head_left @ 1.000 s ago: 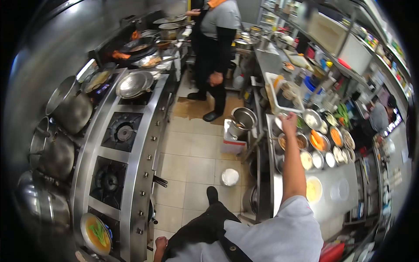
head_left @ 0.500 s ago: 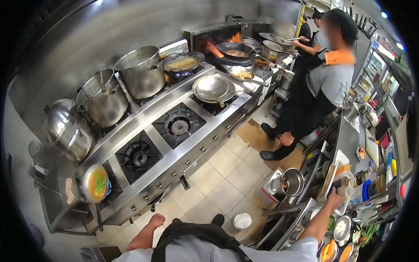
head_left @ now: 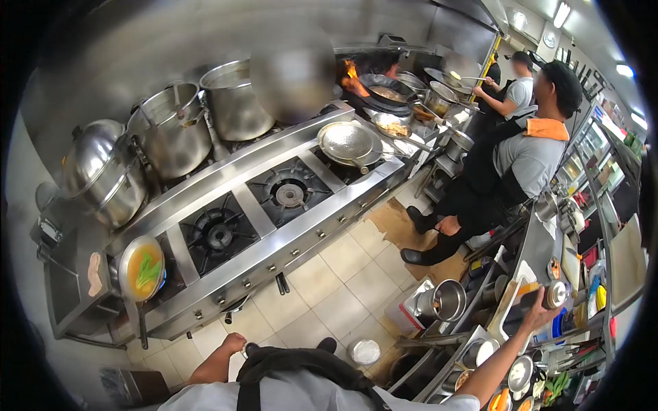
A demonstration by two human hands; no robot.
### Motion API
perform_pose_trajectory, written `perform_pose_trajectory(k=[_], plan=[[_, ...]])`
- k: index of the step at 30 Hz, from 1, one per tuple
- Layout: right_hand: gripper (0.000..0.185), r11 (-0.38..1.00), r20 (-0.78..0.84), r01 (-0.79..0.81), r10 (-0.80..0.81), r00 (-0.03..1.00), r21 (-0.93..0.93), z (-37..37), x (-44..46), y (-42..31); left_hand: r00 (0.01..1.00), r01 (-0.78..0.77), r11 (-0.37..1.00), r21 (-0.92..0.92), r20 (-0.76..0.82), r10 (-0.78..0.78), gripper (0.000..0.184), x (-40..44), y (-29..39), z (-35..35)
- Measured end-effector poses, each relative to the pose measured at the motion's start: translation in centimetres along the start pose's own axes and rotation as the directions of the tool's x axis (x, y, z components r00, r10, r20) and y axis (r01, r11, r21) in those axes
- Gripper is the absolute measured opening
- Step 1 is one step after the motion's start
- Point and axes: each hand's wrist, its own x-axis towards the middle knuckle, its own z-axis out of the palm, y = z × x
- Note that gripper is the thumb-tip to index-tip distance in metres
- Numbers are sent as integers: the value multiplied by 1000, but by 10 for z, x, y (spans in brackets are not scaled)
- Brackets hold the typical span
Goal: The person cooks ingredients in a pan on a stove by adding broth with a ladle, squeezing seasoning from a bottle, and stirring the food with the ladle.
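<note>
My right hand [head_left: 538, 316] is closed around a jar [head_left: 556, 296] with a silvery lid, above the prep counter on the right. My left hand [head_left: 235, 342] hangs low in front of the stove with its fingers curled; whether it holds anything is hidden. Something white [head_left: 236, 365] shows just below it. At the stove's near left end, a long-handled pan [head_left: 140, 299] sits over a blue flame. Orange liquid and green leafy vegetables [head_left: 147, 271] are in it.
Large pots [head_left: 236, 103] line the back of the stove [head_left: 274, 236]. A co-worker [head_left: 528, 157] stands ahead between stove and counter, near a flaming wok [head_left: 387, 89]. A white-topped tub [head_left: 365, 352] is on the floor. Bowls of ingredients [head_left: 521, 373] stand at lower right.
My right hand has lifted the jar off the counter area and moved slightly forward. My left hand has shifted a little left in the picture. The view has turned slightly.
</note>
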Motion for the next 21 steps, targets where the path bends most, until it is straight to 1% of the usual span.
perform_pose_trajectory(k=[1, 2, 3, 4, 5, 6, 7, 8, 9, 10, 11, 12, 13, 14, 15, 16, 17, 18, 19, 20, 21], plan=[[73, 990, 27, 94, -97, 995, 102, -5, -6, -34, 1000, 9, 999, 31, -6, -9, 9, 13, -17, 5], [73, 958, 226, -76, 12, 974, 277, -12, -18, -69, 991, -134, 974, 181, 36, 129, 9, 23, -29, 5], [73, 933, 273, -43, -61, 960, 358, -14, -36, -97, 964, -266, 914, 307, 83, 252, 9, 31, -46, 5], [73, 891, 318, -14, -147, 937, 454, -11, -56, -126, 944, -330, 890, 315, 96, 316, 12, 37, -58, 4], [73, 836, 407, -54, -208, 889, 546, -10, -82, -155, 906, -418, 806, 420, 121, 406, 17, 35, -63, -2], [74, 774, 489, -103, -285, 824, 625, -11, -110, -188, 914, -400, 846, 352, 81, 398, 19, 44, -78, -2], [73, 736, 493, -79, -366, 789, 672, -10, -145, -223, 868, -451, 728, 517, 63, 493, 21, 41, -94, -6], [73, 700, 494, -56, -442, 749, 712, -13, -184, -255, 848, -435, 740, 512, -44, 529, 24, 39, -111, -5], [73, 665, 561, -136, -482, 673, 735, -17, -224, -287, 913, -383, 924, -9, -157, 377, 25, 42, -137, -2], [73, 636, 617, -215, -517, 594, 741, -26, -261, -318, 899, -375, 927, 14, -240, 367, 26, 21, -146, -11], [71, 555, 663, -370, -556, 501, 745, -48, -296, -366, 939, -262, 965, -28, -240, 248, 17, 3, -155, -28], [70, 473, 694, -522, -594, 407, 710, -70, -328, -411, 962, -121, 946, -300, -269, 37, 16, -27, -164, -37], [71, 443, 659, -532, -676, 330, 722, -82, -355, -443, 907, -276, 950, 144, -288, 307, 16, -16, -213, -32], [72, 415, 613, -543, -749, 253, 730, -92, -381, -474, 783, -326, 755, 569, -286, 553, 17, -4, -262, -26], [73, 416, 625, -641, -770, 131, 646, -101, -406, -505, 795, -262, 815, 516, -363, 485, 14, 24, -322, 0], [75, 428, 623, -722, -782, 6, 544, -112, -427, -536, 799, -200, 868, 454, -437, 413, 13, 34, -362, 12], [76, 424, 549, -720, -833, -72, 549, -126, -440, -569, 881, -256, 738, 624, -163, 444, 18, 12, -400, 3], [77, 420, 470, -718, -870, -145, 556, -138, -453, -602, 947, -72, 777, 625, -200, 249, 23, -22, -406, -1], [78, 422, 399, -652, -896, -194, 630, -135, -473, -624, 917, -191, 724, 663, -143, 372, 17, -33, -442, 5], [80, 408, 328, -581, -913, -243, 704, -130, -495, -644, 941, 120, 987, -108, -303, -148, 9, -60, -440, 7], [79, 396, 303, -432, -914, -269, 810, -136, -509, -668, 899, 133, 942, -308, -364, -246, 12, -65, -466, 20]])
